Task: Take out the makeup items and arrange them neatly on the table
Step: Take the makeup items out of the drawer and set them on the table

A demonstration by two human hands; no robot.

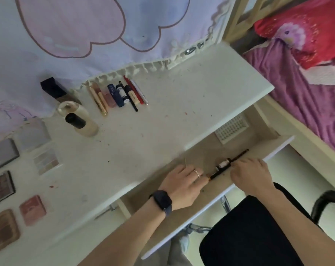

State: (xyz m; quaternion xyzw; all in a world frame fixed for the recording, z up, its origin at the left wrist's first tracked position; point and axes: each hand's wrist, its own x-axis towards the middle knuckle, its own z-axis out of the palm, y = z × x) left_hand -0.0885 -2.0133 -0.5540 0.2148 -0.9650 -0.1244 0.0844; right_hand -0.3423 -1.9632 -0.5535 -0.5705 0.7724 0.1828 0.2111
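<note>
In the open drawer [203, 152] under the white bench [162, 121], the right grip [249, 175] curls its fingers over a bundle of dark slender sticks [223, 167] lying slantwise on the drawer floor. The left grip [184, 185], with a ring [197, 173] and a dark wristwatch [162, 202], has bent fingertips at the bundle's near end; whether they pinch it cannot be told. A white grid tray [231, 129] lies deeper in the drawer. On the bench sit a row of lipsticks and pencils [118, 96], two bottles [80, 121] and palettes [1, 184] at the left edge
</note>
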